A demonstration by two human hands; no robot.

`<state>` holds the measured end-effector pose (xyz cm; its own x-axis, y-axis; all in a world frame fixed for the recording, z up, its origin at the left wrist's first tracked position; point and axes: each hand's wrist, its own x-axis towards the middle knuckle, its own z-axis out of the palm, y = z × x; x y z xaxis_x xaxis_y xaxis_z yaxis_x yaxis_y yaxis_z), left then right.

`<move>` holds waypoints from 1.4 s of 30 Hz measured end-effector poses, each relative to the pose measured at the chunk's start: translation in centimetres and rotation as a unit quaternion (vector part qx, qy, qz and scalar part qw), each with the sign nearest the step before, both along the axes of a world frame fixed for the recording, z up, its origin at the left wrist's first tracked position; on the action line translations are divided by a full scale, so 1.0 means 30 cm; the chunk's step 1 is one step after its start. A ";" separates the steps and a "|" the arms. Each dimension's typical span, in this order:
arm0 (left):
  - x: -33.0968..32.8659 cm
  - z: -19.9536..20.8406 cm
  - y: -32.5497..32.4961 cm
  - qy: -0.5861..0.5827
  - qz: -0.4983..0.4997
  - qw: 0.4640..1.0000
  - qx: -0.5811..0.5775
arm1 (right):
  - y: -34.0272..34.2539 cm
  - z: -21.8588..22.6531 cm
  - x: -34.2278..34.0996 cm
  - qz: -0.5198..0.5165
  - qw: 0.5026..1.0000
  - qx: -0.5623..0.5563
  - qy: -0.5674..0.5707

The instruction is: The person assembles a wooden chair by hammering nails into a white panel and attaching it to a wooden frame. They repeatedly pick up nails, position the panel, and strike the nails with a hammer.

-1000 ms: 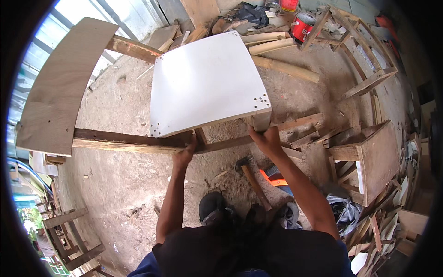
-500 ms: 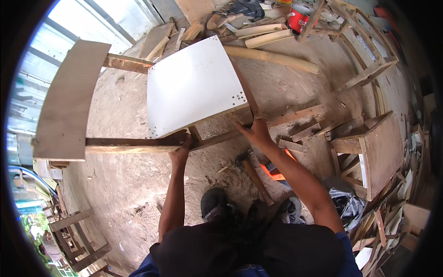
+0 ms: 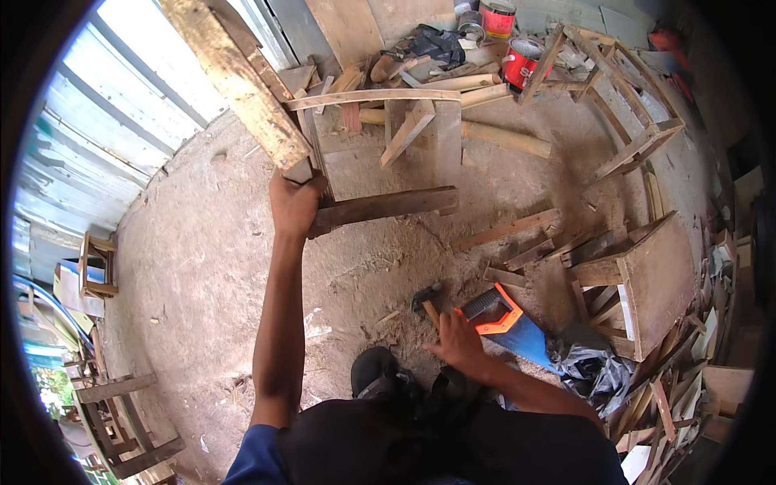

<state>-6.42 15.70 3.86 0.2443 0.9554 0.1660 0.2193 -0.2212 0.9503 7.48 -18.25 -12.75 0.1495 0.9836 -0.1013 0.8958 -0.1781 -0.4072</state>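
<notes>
My left hand (image 3: 295,204) is shut on a rough wooden frame (image 3: 380,206), gripping where a dark cross rail meets a long pale plank (image 3: 238,85). The frame stands tipped on edge, so its struts and underside show. My right hand (image 3: 459,341) is low near my body, fingers closing round the handle of a hammer (image 3: 426,297) that lies on the dirt floor. A handsaw (image 3: 505,315) with an orange handle and blue blade lies just right of that hand.
Loose wood offcuts (image 3: 505,230) litter the dirt floor. A wooden box-like piece (image 3: 659,283) stands at the right, chair frames (image 3: 638,145) beyond it. Two red paint cans (image 3: 521,61) sit at the back. A corrugated wall (image 3: 105,137) runs along the left.
The frame with its white panel has been tipped up on edge, hiding the white face. My right hand let go of it and dropped to the hammer on the floor.
</notes>
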 end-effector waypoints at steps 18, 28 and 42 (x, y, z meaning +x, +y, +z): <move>0.111 -0.013 -0.140 0.005 0.045 0.999 0.027 | 0.165 0.785 0.319 0.035 0.991 0.115 -0.064; 0.164 0.032 -0.208 0.020 0.051 0.997 0.061 | 0.360 0.828 0.523 0.003 0.960 0.004 -0.280; 0.163 0.011 -0.200 -0.015 0.042 0.999 0.024 | 0.351 0.839 0.439 0.078 0.959 0.154 -0.223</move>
